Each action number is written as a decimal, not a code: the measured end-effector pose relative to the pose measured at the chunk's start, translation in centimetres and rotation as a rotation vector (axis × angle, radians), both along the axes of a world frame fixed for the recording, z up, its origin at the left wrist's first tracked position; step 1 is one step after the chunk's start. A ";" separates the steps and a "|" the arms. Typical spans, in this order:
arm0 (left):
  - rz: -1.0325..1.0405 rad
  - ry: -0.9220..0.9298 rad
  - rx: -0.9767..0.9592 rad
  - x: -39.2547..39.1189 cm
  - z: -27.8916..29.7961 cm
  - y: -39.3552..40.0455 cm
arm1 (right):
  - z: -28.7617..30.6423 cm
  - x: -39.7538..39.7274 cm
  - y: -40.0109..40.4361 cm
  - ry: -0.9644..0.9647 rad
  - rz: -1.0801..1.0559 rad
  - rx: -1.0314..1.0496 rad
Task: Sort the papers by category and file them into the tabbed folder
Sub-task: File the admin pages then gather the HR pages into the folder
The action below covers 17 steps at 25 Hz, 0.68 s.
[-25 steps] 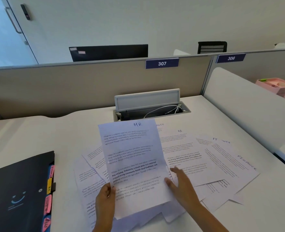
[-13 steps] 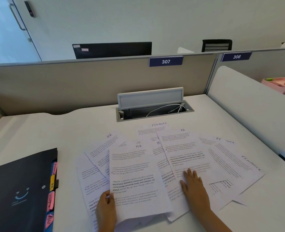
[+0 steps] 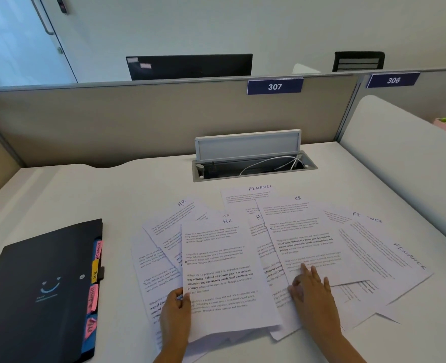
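Loose papers (image 3: 321, 237) lie fanned and overlapping across the near middle of the white counter (image 3: 85, 195), some headed HR, others FINANCE. The left hand (image 3: 176, 314) pinches the near left edge of an HR sheet (image 3: 224, 271) lying on top of the pile, thumb on its face. The right hand (image 3: 312, 289) rests with fingers straight and spread, pressing on another HR sheet (image 3: 305, 231) just to the right. The dark tabbed folder (image 3: 41, 289) lies closed at the near left, apart from the papers, its coloured tabs (image 3: 93, 292) facing them.
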<state>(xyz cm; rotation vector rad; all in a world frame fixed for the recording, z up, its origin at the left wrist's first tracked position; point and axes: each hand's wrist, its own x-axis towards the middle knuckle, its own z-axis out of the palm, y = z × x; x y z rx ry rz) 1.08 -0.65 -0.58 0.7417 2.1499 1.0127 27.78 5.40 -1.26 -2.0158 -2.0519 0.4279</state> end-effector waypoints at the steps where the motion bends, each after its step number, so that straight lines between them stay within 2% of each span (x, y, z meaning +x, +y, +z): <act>1: -0.002 0.006 -0.003 0.0 0.0 0.0 | 0.0 0.0 0.1 0.021 -0.004 -0.002; 12: -0.026 0.009 0.018 -0.1 -0.1 0.0 | 1.2 0.1 0.0 -0.150 0.051 -0.048; 17: -0.023 -0.004 0.027 -0.2 -0.2 -0.1 | 1.9 -0.3 0.2 -0.108 -0.012 0.006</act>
